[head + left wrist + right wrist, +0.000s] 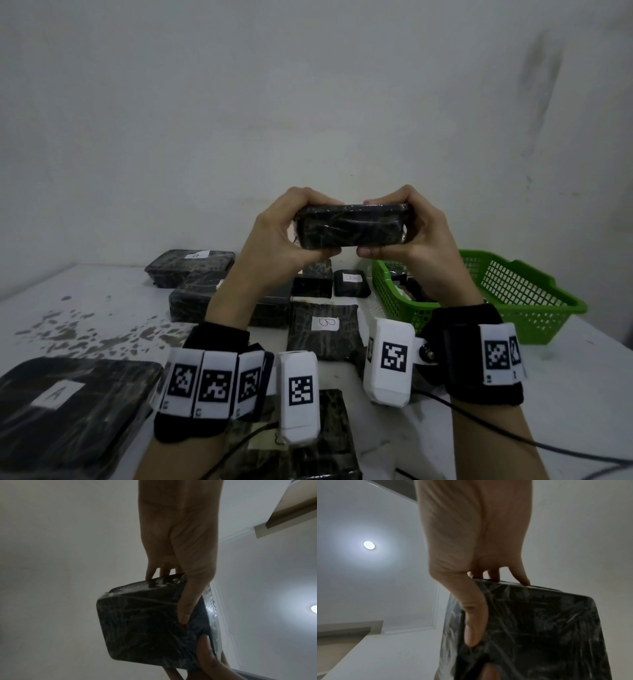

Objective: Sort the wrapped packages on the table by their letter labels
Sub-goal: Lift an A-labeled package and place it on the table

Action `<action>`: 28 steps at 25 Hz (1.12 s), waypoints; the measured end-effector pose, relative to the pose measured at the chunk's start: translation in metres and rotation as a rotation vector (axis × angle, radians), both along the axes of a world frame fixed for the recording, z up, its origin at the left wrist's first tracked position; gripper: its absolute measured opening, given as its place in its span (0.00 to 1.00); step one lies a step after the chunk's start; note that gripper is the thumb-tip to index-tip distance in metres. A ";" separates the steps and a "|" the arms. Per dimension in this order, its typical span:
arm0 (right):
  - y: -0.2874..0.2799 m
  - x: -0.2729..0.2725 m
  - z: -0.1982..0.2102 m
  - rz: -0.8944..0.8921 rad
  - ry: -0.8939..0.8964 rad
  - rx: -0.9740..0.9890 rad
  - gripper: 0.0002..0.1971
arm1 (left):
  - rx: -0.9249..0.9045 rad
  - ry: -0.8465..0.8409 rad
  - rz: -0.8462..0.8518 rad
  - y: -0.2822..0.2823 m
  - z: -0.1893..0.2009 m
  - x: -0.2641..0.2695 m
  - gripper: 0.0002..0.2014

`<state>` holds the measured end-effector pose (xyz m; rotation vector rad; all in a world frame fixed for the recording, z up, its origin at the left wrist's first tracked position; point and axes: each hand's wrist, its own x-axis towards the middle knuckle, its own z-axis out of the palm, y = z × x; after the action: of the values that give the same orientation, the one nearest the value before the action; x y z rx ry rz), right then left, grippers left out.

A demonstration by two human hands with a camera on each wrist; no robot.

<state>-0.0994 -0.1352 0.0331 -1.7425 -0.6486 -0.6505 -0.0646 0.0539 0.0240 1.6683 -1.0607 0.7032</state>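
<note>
A black package wrapped in clear film (351, 225) is held up in the air above the table, its narrow side toward me; no label shows on it. My left hand (287, 233) grips its left end, thumb underneath and fingers over the top. My right hand (407, 229) grips the right end the same way. In the left wrist view the package (147, 626) shows a dark flat face with the thumb of my left hand (187, 601) across it. In the right wrist view the package (539, 635) fills the lower right under my right hand (476, 615).
Several black wrapped packages lie on the white table (85, 301): one labelled A (58, 397) at near left, one labelled B (323, 329) in the middle, others behind (191, 265). A green mesh basket (513, 294) stands at the right with items inside. Cables run at lower right.
</note>
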 end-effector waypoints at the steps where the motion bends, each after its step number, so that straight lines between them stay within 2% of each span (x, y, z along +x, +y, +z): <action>1: 0.000 0.000 0.000 0.003 0.000 0.004 0.23 | -0.016 0.006 0.007 0.000 0.000 -0.001 0.21; 3: 0.002 0.001 0.001 0.011 0.006 0.007 0.28 | -0.076 0.045 0.011 -0.003 0.000 -0.002 0.21; 4: 0.002 0.002 0.000 -0.027 0.033 0.006 0.35 | -0.143 0.087 -0.004 -0.005 0.001 -0.002 0.22; 6: -0.001 0.007 0.000 -0.180 0.157 -0.003 0.50 | -0.317 0.202 -0.070 -0.006 0.001 -0.001 0.23; 8: -0.005 0.011 -0.004 -0.236 0.304 -0.022 0.55 | -0.422 0.329 -0.178 -0.005 0.000 0.004 0.22; 9: -0.008 0.014 -0.007 -0.230 0.346 -0.009 0.54 | -0.430 0.385 -0.207 -0.005 -0.001 0.007 0.22; 11: -0.013 0.019 -0.011 -0.239 0.355 0.094 0.43 | -0.399 0.481 -0.164 -0.006 -0.004 0.011 0.24; 13: -0.020 0.020 -0.012 -0.297 0.279 0.219 0.36 | -0.310 0.578 0.038 -0.008 -0.008 0.016 0.24; 15: -0.026 0.016 -0.010 -0.366 0.132 0.293 0.34 | -0.145 0.638 0.279 -0.006 -0.013 0.021 0.38; 17: -0.028 0.007 -0.003 -0.442 -0.029 0.199 0.35 | -0.063 0.492 0.390 -0.003 -0.015 0.020 0.51; 19: -0.019 -0.002 0.003 -0.491 -0.101 -0.081 0.35 | -0.013 0.273 0.269 -0.007 -0.013 0.013 0.54; 21: -0.004 -0.008 0.005 -0.460 -0.149 -0.331 0.32 | 0.087 0.245 0.092 -0.014 -0.011 0.008 0.50; 23: 0.008 -0.010 0.005 -0.431 -0.220 -0.460 0.32 | 0.124 0.243 0.036 -0.018 -0.012 0.009 0.34; 24: 0.011 -0.009 0.005 -0.417 -0.235 -0.473 0.36 | 0.101 0.225 0.053 -0.017 -0.012 0.011 0.26; 25: 0.010 -0.009 0.005 -0.409 -0.217 -0.461 0.42 | 0.060 0.236 0.059 -0.015 -0.013 0.013 0.22; 27: 0.002 -0.007 0.007 -0.398 -0.112 -0.409 0.50 | -0.050 0.340 -0.014 -0.010 -0.013 0.018 0.23; 28: -0.002 -0.006 0.006 -0.366 -0.061 -0.376 0.50 | -0.084 0.389 -0.075 -0.006 -0.013 0.020 0.24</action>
<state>-0.1056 -0.1371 0.0390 -2.2289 -0.5190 -0.8773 -0.0444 0.0476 0.0109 1.6020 -0.7996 0.3492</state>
